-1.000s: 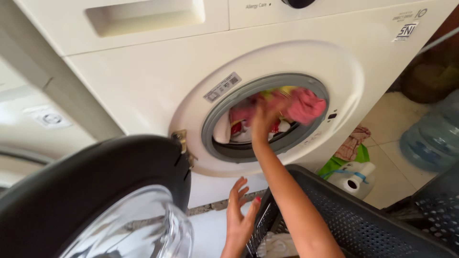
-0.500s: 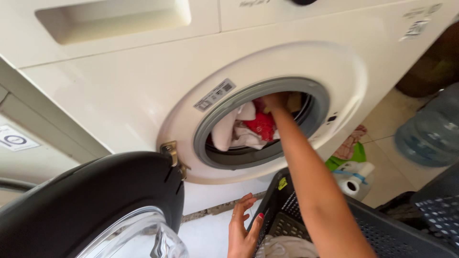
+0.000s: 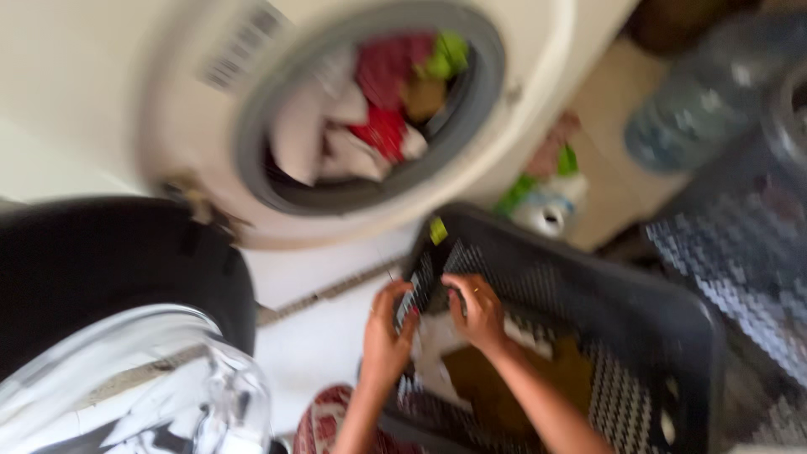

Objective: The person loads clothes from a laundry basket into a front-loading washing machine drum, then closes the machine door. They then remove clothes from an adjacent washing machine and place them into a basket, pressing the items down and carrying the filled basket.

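Very blurry view. Both hands down at the black laundry basket [image 3: 588, 286] on the floor, just below the open washing machine [image 3: 193, 109]. Left hand [image 3: 385, 340] curled around the basket's near wall, fingers closed on it. Right hand [image 3: 479, 311] inside, touching white cloth [image 3: 437, 353]; grip too blurry to tell. Red, white and green clothes [image 3: 378, 109] in the drum.

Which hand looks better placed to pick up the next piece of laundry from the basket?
Probably the right hand. It is already inside the dark basket, over the pale cloth lying there. The left hand sits at the basket's near wall, outside it. The picture is blurred, so grips are unclear.
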Demonstrator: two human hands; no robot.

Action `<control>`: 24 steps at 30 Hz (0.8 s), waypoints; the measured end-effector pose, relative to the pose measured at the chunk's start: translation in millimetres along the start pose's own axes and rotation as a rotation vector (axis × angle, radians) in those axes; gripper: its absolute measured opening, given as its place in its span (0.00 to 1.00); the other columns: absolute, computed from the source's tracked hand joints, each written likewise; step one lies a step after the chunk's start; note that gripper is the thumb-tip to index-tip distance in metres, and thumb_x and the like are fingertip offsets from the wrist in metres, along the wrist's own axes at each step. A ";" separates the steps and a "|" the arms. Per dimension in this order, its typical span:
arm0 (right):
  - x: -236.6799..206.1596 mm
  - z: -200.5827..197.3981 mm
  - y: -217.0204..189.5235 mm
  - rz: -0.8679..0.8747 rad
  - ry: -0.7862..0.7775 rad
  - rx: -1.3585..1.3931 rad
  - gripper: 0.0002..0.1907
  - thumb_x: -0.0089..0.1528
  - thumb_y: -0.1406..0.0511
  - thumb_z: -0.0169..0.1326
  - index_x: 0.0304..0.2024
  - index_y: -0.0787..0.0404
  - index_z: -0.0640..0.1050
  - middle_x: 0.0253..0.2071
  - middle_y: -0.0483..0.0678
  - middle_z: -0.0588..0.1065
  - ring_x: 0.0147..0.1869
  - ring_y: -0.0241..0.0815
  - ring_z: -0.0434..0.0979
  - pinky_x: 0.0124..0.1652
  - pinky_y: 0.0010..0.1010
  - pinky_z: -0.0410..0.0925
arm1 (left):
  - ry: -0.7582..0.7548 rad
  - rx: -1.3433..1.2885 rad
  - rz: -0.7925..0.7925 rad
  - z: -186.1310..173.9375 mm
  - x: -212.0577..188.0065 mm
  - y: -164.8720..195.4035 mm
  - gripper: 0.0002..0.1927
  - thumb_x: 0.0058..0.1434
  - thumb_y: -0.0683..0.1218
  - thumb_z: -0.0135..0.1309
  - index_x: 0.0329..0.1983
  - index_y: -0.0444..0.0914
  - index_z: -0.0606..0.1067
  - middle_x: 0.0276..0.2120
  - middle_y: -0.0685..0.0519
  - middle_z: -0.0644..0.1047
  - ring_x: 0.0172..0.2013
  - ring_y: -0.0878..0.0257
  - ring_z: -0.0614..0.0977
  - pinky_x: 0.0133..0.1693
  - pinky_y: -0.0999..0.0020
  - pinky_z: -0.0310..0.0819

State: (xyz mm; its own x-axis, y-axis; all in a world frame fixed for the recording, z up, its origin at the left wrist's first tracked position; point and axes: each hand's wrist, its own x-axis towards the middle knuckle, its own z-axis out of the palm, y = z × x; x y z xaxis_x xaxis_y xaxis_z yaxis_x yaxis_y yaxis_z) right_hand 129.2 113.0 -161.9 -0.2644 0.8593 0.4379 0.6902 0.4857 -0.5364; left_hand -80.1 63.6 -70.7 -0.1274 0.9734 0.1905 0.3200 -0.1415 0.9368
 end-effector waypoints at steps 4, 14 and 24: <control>-146.7 10.2 95.9 0.461 -0.759 -0.241 0.41 0.56 0.65 0.67 0.71 0.51 0.66 0.70 0.67 0.54 0.71 0.77 0.54 0.60 0.57 0.61 | -0.130 0.091 0.024 9.0 -23.3 -7.3 0.22 0.58 0.37 0.57 0.57 0.38 0.72 0.59 0.41 0.75 0.61 0.44 0.76 0.59 0.56 0.70; -223.9 59.0 179.5 0.814 -0.923 -0.302 0.33 0.59 0.60 0.69 0.60 0.52 0.66 0.58 0.64 0.58 0.60 0.67 0.60 0.53 0.48 0.64 | -0.321 0.232 0.078 23.1 -44.6 -4.6 0.17 0.58 0.39 0.56 0.51 0.40 0.78 0.58 0.42 0.75 0.57 0.43 0.77 0.56 0.54 0.71; -110.2 23.1 64.5 0.386 -1.066 0.229 0.21 0.66 0.55 0.65 0.42 0.67 0.74 0.35 0.60 0.74 0.41 0.55 0.71 0.41 0.38 0.67 | -0.477 0.428 0.025 47.0 -64.3 -24.0 0.51 0.41 0.47 0.72 0.71 0.41 0.64 0.63 0.38 0.68 0.60 0.38 0.70 0.56 0.47 0.66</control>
State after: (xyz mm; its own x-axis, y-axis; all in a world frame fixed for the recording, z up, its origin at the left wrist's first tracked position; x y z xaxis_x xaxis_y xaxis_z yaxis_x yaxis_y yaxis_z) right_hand 187.2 53.3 -261.4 -0.5723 0.6026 -0.5561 0.7391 0.0854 -0.6681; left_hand -35.5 12.9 -119.3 0.2853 0.9579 -0.0327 0.6762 -0.1771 0.7151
